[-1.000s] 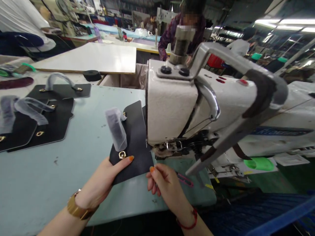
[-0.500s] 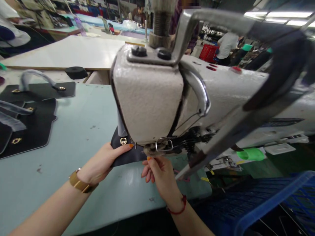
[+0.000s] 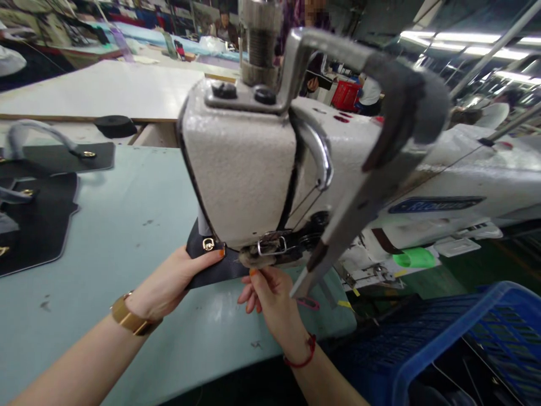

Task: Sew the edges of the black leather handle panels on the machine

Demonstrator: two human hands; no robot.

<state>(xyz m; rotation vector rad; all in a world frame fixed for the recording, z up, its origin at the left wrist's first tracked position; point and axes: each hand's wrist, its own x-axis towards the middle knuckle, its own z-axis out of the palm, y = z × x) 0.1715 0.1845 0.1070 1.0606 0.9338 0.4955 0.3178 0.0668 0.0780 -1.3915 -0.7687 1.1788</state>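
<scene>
A black leather bag panel [image 3: 220,272] with a gold ring fitting [image 3: 208,244] lies under the head of a white sewing machine [image 3: 239,169]. My left hand [image 3: 180,276] grips the panel's left part, thumb on top and the other fingers beneath. Close to the machine's foot [image 3: 253,257], my right hand [image 3: 270,296] pinches the panel's near edge between thumb and forefinger, its other fingers curled below. A pale wrapped handle [image 3: 203,220] rises from the panel, partly hidden behind the machine head. The needle point is hidden from view.
More black panels [image 3: 42,225] with wrapped handles lie at the left of the pale green table [image 3: 127,225]. A black tape roll [image 3: 115,126] sits behind. At lower right stands a blue basket [image 3: 406,344]. A grey guard bar [image 3: 350,220] slants beside my right hand. People are in the background.
The view has swung a little to the right, so the machine sits further left and more of its arm shows. Both hands keep their hold at the panel.
</scene>
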